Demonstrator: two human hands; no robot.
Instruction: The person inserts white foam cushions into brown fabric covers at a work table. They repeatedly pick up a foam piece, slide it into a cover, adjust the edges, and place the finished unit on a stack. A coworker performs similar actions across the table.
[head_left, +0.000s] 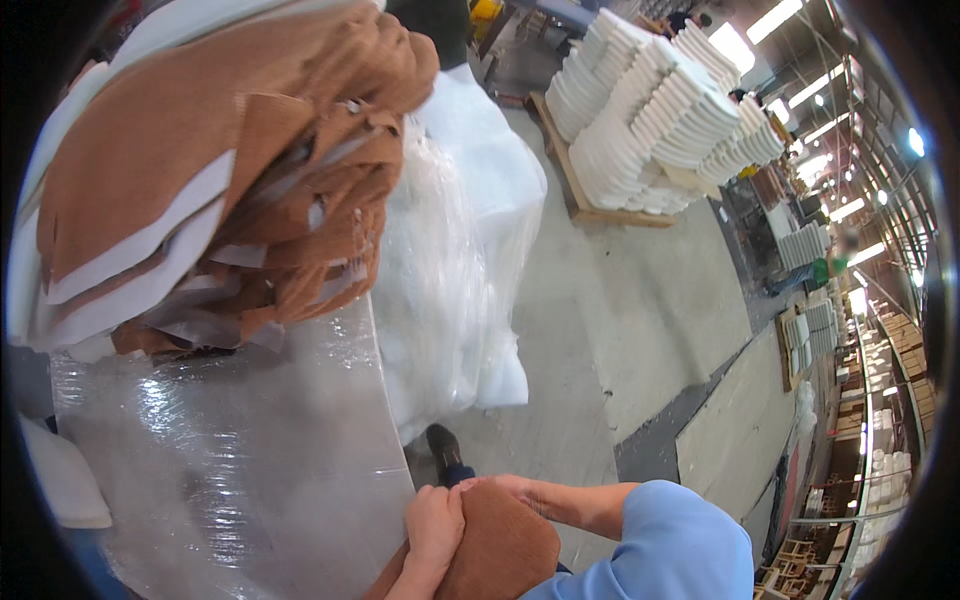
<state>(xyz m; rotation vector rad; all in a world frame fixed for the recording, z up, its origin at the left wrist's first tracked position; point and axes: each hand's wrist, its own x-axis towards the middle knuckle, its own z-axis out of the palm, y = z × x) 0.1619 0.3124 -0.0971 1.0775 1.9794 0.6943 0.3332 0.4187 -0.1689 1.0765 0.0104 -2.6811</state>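
Observation:
Close to my body at the bottom of the view, I hold a piece of brown fabric (505, 545). My left hand (435, 522) is closed on its left edge, with the fingers curled over. My right hand (508, 488) grips the top edge beside it, and the fingertips of both hands nearly meet. Part of the right hand's fingers is hidden by the cloth. Ahead to the left lies a big heap of brown fabric pieces (165, 170) with white backing showing at their edges.
The heap rests on a table wrapped in shiny plastic film (300, 440). Beside the table stands a bundle of white padding in clear plastic (450, 260). Farther off, a wooden pallet (600, 212) bears stacks of white cushions (640, 120). A person in green (822, 270) stands at the far right.

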